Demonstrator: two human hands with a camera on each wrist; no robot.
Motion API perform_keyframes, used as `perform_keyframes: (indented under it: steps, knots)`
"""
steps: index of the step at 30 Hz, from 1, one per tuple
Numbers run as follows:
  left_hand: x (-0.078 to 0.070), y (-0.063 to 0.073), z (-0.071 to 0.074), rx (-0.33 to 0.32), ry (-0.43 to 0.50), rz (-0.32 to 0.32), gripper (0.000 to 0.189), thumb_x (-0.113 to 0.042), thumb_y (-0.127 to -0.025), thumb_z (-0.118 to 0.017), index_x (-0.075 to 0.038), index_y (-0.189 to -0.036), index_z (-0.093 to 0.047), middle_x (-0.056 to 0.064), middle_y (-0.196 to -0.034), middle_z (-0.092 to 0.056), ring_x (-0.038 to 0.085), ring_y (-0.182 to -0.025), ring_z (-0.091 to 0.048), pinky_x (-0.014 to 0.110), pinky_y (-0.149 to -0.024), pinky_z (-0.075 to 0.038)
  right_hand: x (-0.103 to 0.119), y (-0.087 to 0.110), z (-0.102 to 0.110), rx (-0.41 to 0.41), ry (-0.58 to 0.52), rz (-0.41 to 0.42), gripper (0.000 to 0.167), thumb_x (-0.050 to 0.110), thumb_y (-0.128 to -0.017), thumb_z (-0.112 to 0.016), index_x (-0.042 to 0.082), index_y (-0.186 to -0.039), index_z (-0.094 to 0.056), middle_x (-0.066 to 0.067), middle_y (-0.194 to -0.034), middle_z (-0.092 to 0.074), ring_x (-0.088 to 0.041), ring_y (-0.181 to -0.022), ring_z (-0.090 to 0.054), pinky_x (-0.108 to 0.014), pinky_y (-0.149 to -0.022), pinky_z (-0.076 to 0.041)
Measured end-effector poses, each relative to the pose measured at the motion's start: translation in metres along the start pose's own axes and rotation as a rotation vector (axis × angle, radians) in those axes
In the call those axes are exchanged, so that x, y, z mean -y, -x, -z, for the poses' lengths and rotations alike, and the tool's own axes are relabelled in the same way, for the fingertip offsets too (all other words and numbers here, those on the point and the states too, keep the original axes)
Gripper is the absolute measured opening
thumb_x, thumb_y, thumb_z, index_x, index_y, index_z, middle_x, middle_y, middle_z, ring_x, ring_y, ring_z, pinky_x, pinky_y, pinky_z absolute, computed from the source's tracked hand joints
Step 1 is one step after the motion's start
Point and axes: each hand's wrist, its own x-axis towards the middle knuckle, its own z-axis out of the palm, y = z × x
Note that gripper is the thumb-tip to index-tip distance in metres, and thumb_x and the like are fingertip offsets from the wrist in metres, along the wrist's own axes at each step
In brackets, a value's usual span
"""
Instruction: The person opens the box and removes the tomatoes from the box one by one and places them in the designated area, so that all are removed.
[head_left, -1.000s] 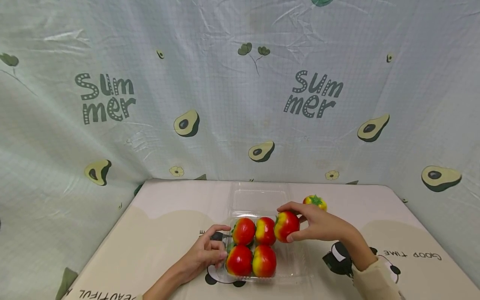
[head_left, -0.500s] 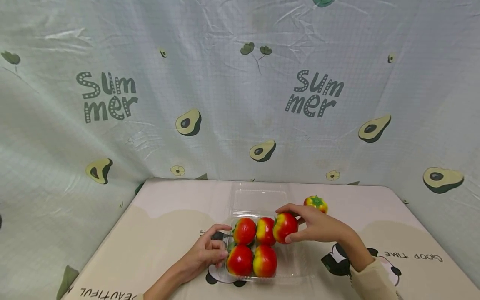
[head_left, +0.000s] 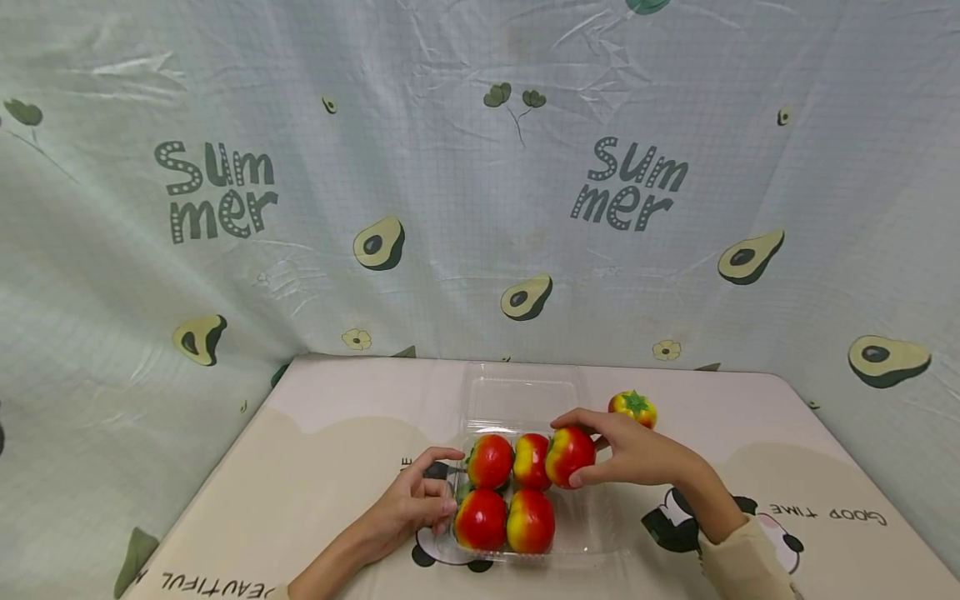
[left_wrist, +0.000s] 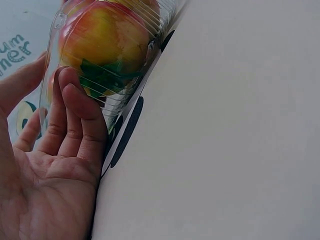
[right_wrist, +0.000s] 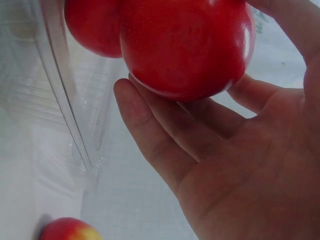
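Observation:
A clear plastic container [head_left: 585,548] with an opened lid [head_left: 517,400] stands on the table in the head view. Several red-and-yellow tomatoes [head_left: 480,521] fill its left side and middle. My left hand [head_left: 408,507] holds its left edge; in the left wrist view the bent fingers [left_wrist: 82,102] meet the ridged wall, behind which a tomato [left_wrist: 107,35] and its green leaves show. My right hand [head_left: 633,446] grips another tomato [head_left: 572,457] between thumb and fingers, over the container's back right part. That held tomato [right_wrist: 185,45] overlaps a neighbouring one [right_wrist: 92,25] in the right wrist view.
One more tomato [head_left: 632,407], green star-shaped top showing, lies on the table behind my right hand. A pale printed mat [head_left: 337,417] covers the table. Behind it hangs a printed curtain [head_left: 450,183], with further hanging cloth at both sides.
My right hand has shifted slightly left with its tomato, closer to the neighbouring one. The left hand keeps its place at the container.

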Motion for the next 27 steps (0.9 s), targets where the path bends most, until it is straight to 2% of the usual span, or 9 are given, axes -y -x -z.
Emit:
perform_keyframes:
  steps: [13, 21, 27]
  knots:
    - [-0.002, -0.0003, -0.0003, -0.018, -0.01, 0.017, 0.063, -0.006, -0.1, -0.057, -0.004, -0.154, -0.023, -0.005, -0.081, -0.064, 0.008, -0.07, -0.06, 0.021, -0.07, -0.055, 0.0007, -0.0005, 0.0009, 0.008, -0.004, 0.013, 0.061, 0.036, -0.087, -0.082, 0.016, -0.139, -0.057, -0.007, -0.137, -0.063, -0.023, -0.119, -0.06, -0.028, -0.091, -0.058]
    - [-0.0021, -0.0002, -0.0011, -0.017, -0.003, 0.023, 0.063, -0.006, -0.1, -0.056, -0.004, -0.154, -0.023, -0.005, -0.081, -0.065, 0.008, -0.07, -0.06, 0.021, -0.07, -0.055, -0.0006, -0.0012, -0.0015, 0.005, -0.012, -0.016, 0.061, 0.037, -0.085, -0.083, 0.022, -0.139, -0.057, -0.002, -0.137, -0.063, -0.023, -0.12, -0.06, -0.029, -0.092, -0.058]
    - [-0.0033, -0.0007, -0.0025, -0.031, -0.003, 0.037, 0.063, -0.007, -0.101, -0.057, -0.005, -0.154, -0.024, -0.005, -0.081, -0.065, 0.008, -0.07, -0.06, 0.021, -0.07, -0.054, -0.0024, -0.0015, -0.0002, 0.013, -0.018, -0.018, 0.064, 0.037, -0.086, -0.082, 0.016, -0.141, -0.057, -0.002, -0.136, -0.063, -0.023, -0.12, -0.059, -0.03, -0.092, -0.058]
